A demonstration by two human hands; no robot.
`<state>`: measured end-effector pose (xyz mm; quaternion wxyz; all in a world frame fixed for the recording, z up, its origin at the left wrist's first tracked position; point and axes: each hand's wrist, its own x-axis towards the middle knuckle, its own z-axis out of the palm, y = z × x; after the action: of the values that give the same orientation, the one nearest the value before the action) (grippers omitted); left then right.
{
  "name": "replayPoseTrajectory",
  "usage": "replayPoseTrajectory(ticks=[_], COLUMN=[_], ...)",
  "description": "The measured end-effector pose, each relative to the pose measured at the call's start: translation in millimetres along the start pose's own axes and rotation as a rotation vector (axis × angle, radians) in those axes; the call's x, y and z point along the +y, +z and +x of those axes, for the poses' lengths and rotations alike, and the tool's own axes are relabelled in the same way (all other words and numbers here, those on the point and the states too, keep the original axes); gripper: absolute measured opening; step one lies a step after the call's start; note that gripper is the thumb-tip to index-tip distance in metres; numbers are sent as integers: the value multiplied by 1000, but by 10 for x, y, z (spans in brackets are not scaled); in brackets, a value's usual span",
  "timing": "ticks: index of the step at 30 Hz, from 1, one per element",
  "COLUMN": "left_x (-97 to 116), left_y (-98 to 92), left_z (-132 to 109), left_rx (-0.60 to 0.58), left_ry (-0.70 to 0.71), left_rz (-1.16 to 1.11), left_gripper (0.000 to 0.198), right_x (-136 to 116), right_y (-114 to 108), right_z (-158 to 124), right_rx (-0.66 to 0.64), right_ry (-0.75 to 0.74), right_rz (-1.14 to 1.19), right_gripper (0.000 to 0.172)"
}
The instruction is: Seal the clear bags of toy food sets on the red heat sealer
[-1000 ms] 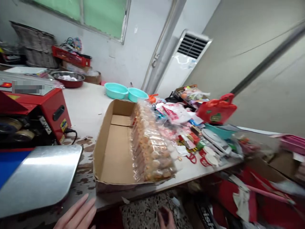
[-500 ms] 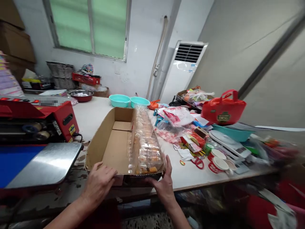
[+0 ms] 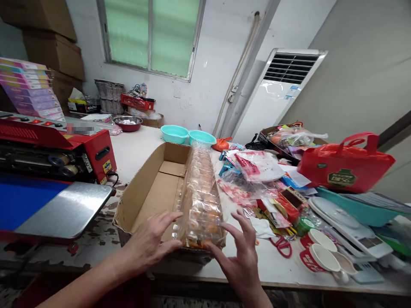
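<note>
A long cardboard box (image 3: 150, 194) without a lid lies on the table in front of me. Along its right side runs a row of clear plastic packs (image 3: 202, 192) with orange and white contents I cannot make out exactly. My left hand (image 3: 154, 239) is over the near end of the box, fingers stretched toward the left side of the nearest packs. On the other side, my right hand (image 3: 240, 252) has its fingers spread by the box's right near corner, the thumb close to the front pack. Whether the fingertips touch the plastic is hard to tell.
A red machine (image 3: 99, 158) with a metal plate (image 3: 70, 209) stands at left. Two turquoise basins (image 3: 175, 134) sit behind the box. To the right are red scissors (image 3: 282, 247), paper cups (image 3: 321, 259), a white scale (image 3: 343, 222) and a red bag (image 3: 346, 164).
Both hands have let go of the box's near edge and moved to either side of the nearest packs, fingers opened. The view has turned somewhat to the left.
</note>
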<state>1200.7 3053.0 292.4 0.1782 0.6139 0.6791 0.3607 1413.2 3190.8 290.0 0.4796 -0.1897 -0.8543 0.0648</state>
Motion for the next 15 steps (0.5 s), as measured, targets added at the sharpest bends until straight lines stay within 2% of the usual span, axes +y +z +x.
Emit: replayPoseTrajectory(ticks=[2, 3, 5, 8, 10, 11, 15], left_x=[105, 131, 146, 137, 141, 142, 77], left_y=[64, 103, 177, 218, 165, 112, -221], left_z=[125, 174, 239, 269, 273, 275, 296], left_rx=[-25, -31, -33, -15, 2, 6, 66], left_ry=[-5, -20, -42, -26, -12, -12, -42], left_rz=[-54, -70, -78, -79, -151, -232, -765], left_gripper=[27, 19, 13, 12, 11, 11, 20], right_x=[1, 6, 16, -4, -57, -95, -288], right_y=[-97, -128, -164, -178, -161, -139, 105], right_z=[160, 210, 255, 265, 276, 278, 151], right_rx=[-174, -232, -289, -283, -190, -102, 340], right_ry=[-55, -72, -83, -33, 25, 59, 160], right_rz=[-70, -80, -77, -39, 3, 29, 54], right_gripper=[18, 13, 13, 13, 6, 7, 61])
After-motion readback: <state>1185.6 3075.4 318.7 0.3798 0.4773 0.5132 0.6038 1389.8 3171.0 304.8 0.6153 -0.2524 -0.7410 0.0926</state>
